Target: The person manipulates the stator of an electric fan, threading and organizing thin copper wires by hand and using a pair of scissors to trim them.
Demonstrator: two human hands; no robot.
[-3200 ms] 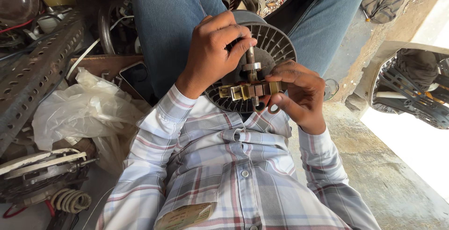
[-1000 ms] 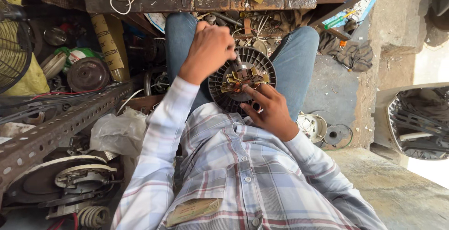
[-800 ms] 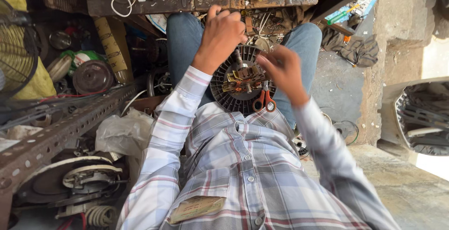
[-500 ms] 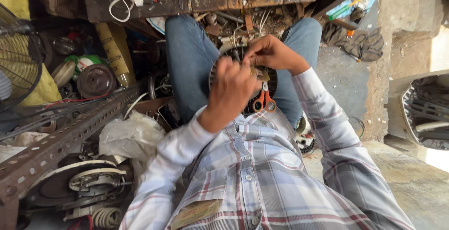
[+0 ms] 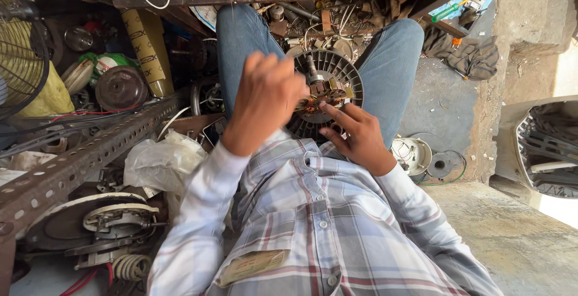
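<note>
The left hand (image 5: 265, 100) has come up off the work since a moment ago — it now hangs blurred above the lap, fingers loosely curled, holding nothing I can make out. Between the knees sits the round finned motor (image 5: 328, 94), where it was. The right hand (image 5: 355, 136) has dropped lower — fingers spread against the motor's near edge, steadying it.

The person wears a long-sleeved plaid shirt (image 5: 325, 224) in pale grey, white and red with small white buttons, a chest pocket (image 5: 253, 266) holding a yellowish paper, cuffs at both wrists, and blue jeans (image 5: 247, 43).
</note>
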